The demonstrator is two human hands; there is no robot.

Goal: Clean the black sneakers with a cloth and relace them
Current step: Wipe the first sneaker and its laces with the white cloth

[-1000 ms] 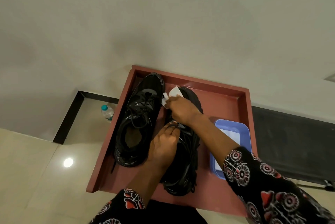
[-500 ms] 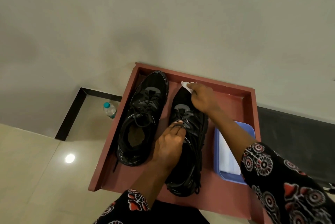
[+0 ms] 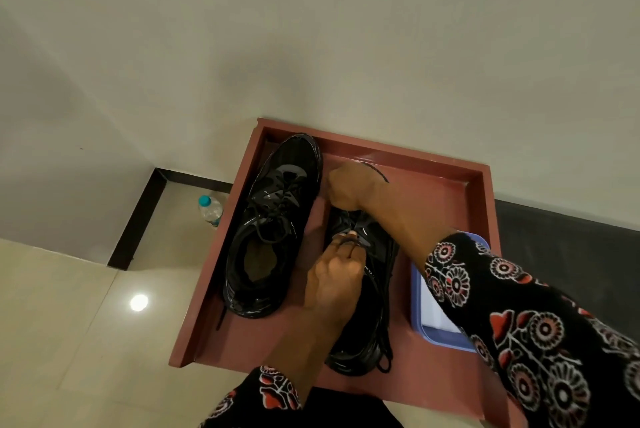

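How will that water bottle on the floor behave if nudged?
The water bottle stands upright, narrow and tall for its base, so it probably tips easily. Clear plastic suggests it is light. On the glossy tile floor it may slide or roll.
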